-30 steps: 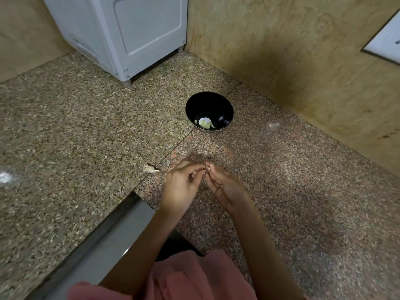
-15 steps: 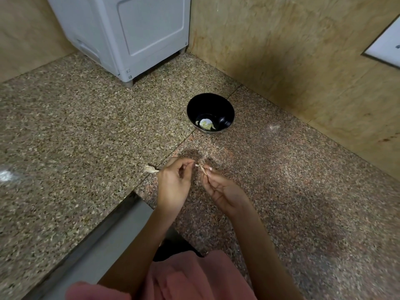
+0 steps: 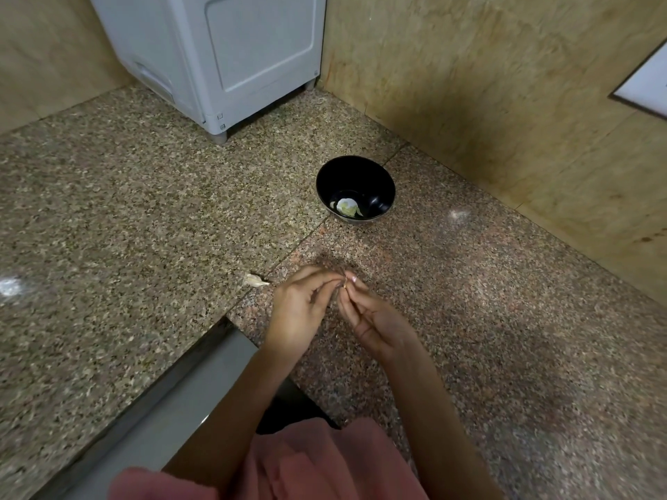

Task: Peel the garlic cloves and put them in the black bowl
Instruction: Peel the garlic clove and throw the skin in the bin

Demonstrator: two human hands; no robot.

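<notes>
A black bowl [image 3: 355,189] stands on the granite counter, with pale peeled garlic [image 3: 347,206] lying at its bottom. Below it, my left hand [image 3: 301,312] and my right hand [image 3: 371,313] meet fingertip to fingertip above the counter. Between those fingertips they pinch a small garlic clove [image 3: 345,283], of which only a sliver shows. A loose pale piece of garlic [image 3: 255,280] lies on the counter just left of my left hand.
A white appliance [image 3: 231,55] stands at the back left on the counter [image 3: 126,211]. Tan stone walls [image 3: 487,84] close the corner behind and to the right of the bowl. The counter's front edge and a grey panel [image 3: 173,402] run at lower left.
My hands were drawn slightly apart half a second ago; now the fingertips have come back together on the clove. The bowl and the loose piece stay put.
</notes>
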